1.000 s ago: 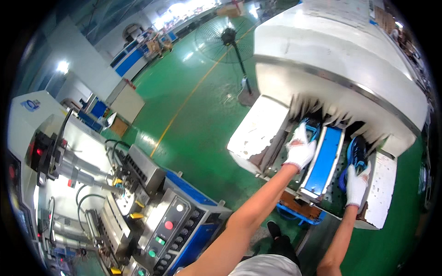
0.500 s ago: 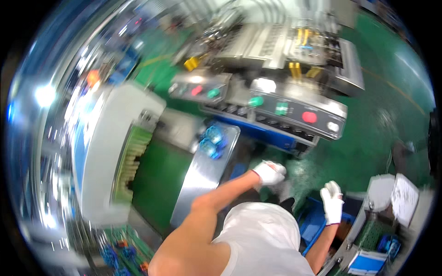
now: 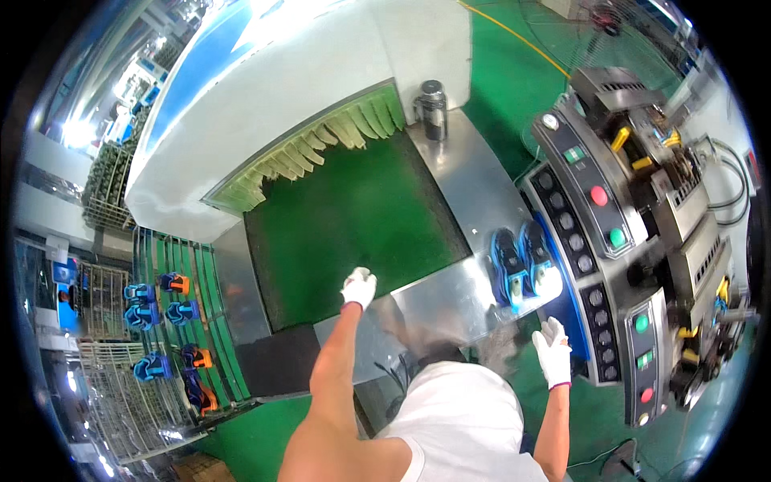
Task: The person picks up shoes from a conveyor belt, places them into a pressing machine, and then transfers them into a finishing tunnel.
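My left hand, in a white glove, hovers over the near edge of a green conveyor belt; its fingers look curled in, with nothing visible in them. My right hand, gloved too, is held out beside the pressing machine's blue side. Its fingers are stretched and hold nothing. Just beyond it, a dark shoe with bright blue edging lies on the metal table. A matching shoe sits close on its right. Neither hand touches the shoes.
Green strip curtains hang at the mouth of a white tunnel machine. A steel flask stands at the belt's far right corner. At left, a rack carries several blue and orange shoes. The machine's button panel is at right.
The view has swung left: the belt and tunnel machine now lie ahead, and the button machine has shifted right. My left hand has come over the belt; the right hand is near the button machine.
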`<state>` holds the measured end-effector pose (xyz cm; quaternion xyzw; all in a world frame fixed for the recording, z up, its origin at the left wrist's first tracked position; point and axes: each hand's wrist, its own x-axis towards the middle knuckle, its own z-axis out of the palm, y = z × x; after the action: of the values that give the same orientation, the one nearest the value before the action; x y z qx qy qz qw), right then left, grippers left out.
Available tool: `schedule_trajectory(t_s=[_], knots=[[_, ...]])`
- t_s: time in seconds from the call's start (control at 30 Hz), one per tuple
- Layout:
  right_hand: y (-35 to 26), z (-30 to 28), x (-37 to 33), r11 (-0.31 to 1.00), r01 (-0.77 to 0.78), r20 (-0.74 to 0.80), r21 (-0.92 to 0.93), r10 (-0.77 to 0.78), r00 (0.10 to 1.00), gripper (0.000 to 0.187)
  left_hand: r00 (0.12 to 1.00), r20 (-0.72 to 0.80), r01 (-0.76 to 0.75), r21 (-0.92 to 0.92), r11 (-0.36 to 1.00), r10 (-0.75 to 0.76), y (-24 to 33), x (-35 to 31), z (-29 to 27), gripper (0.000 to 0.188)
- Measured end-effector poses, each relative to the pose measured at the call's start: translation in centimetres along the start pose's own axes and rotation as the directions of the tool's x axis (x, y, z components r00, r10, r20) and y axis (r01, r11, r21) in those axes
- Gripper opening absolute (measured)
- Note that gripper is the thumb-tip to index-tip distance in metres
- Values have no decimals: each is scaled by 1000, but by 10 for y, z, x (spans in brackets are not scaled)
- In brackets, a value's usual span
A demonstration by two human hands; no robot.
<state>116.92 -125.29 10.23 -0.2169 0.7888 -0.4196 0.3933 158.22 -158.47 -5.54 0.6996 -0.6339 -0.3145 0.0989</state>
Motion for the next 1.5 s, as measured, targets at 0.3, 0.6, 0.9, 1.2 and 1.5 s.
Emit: schedule_trajectory(t_s=[0.3,0.6,0.9,1.2,1.5], knots=[[-110,182,139,905,332,353,-265,-229,907,59,887,-223,-409,29,912,405,77,215,-19,36],[-133,428,274,384,800,673,-461,-436,597,67,748,-644,274,78,959,-161,-53,477,-207,56],[-136,489,289,213,870,810,-445,-318,492,72,811,-580,234,205,950,-75,-109,583,-127,56],[-120,488,281,242,866,806,-438,-319,498,75,861,-370,-310,159,937,348,94,599,13,61],[-119,472,274,263,888,760,-377,-461,459,69,791,-78,-605,50,795,607,188,412,57,67]])
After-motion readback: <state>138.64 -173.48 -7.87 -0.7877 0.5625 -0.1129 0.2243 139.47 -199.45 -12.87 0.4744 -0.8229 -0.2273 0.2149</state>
